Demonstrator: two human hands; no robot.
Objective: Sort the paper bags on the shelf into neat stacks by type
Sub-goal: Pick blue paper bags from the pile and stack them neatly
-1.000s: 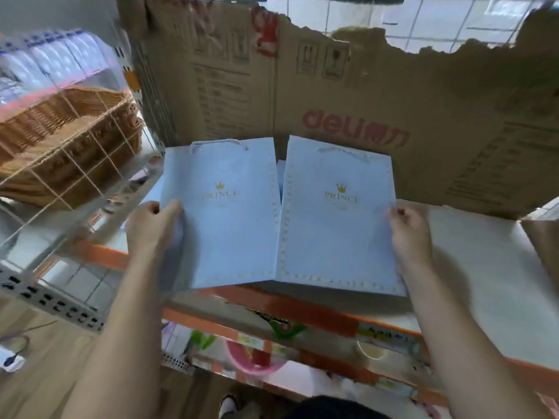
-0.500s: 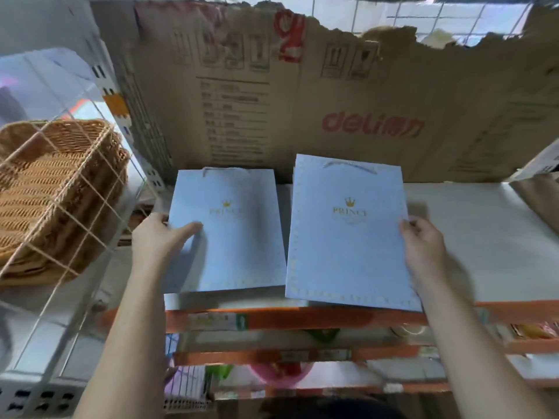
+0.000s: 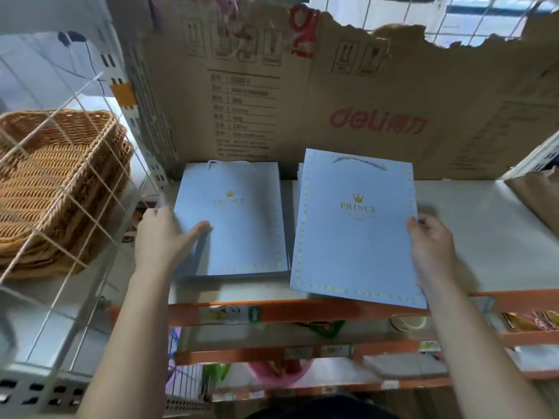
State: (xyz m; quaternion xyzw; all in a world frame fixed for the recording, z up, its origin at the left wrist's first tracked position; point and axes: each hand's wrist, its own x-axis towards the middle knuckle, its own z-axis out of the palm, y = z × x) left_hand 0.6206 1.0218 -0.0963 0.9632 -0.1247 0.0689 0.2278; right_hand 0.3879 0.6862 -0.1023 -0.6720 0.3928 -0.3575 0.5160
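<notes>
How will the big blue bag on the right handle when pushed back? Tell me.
The big blue bag looks flat though the right hand pinches only its edge, so probably stiff and light. Its smooth face should slide easily over the shelf. The cord handle might snag.

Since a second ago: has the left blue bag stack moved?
Yes. The left blue bag stack has slid back toward the cardboard sheet: its near edge overhung the orange shelf rail, now bare shelf board shows between them.
</notes>
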